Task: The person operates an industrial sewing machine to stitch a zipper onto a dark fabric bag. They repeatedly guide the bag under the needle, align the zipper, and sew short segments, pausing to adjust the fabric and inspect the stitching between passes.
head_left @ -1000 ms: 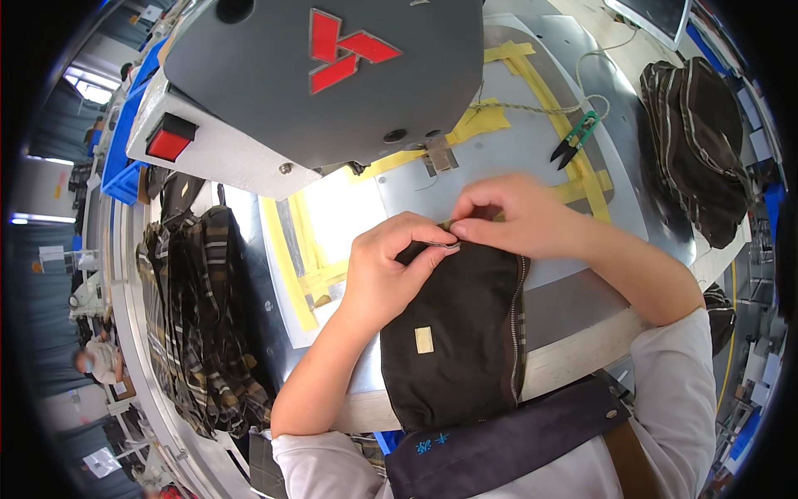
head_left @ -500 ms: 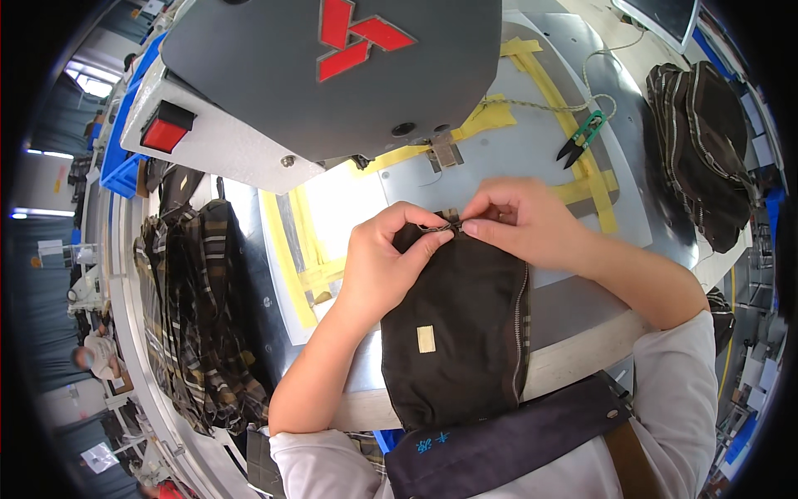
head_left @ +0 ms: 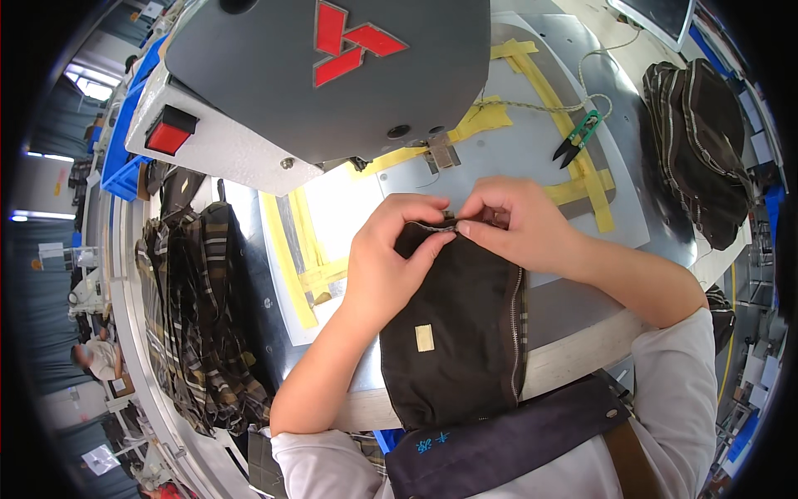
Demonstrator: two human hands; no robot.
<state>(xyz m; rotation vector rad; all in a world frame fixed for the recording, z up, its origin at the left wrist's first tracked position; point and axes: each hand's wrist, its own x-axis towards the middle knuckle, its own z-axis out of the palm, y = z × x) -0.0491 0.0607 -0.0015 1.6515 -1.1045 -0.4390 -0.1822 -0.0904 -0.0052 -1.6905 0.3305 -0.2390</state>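
A dark brown fabric piece (head_left: pixel 457 333) with a zipper (head_left: pixel 516 333) down its right side and a small cream label hangs from both hands, draped over the table's near edge. My left hand (head_left: pixel 391 249) pinches its top edge between thumb and fingers. Close beside it, my right hand (head_left: pixel 519 224) grips the same edge, thumb tip almost against the left thumb. The fingertips hide the exact spot held. Just beyond the hands is the metal presser foot (head_left: pixel 441 155) of a grey sewing machine (head_left: pixel 349 108).
Green-handled thread snips (head_left: pixel 580 137) lie on the plate at the right, tied to a cord. Dark zippered pieces (head_left: pixel 698 150) are stacked far right. Plaid fabric pieces (head_left: pixel 195 308) hang in a heap at the left. Yellow tape (head_left: pixel 594 195) marks the work plate.
My left fingers have moved slightly up and over the fabric's top edge, and my right fingers have shifted a little. Both hands keep hold; the fabric stays almost in place.
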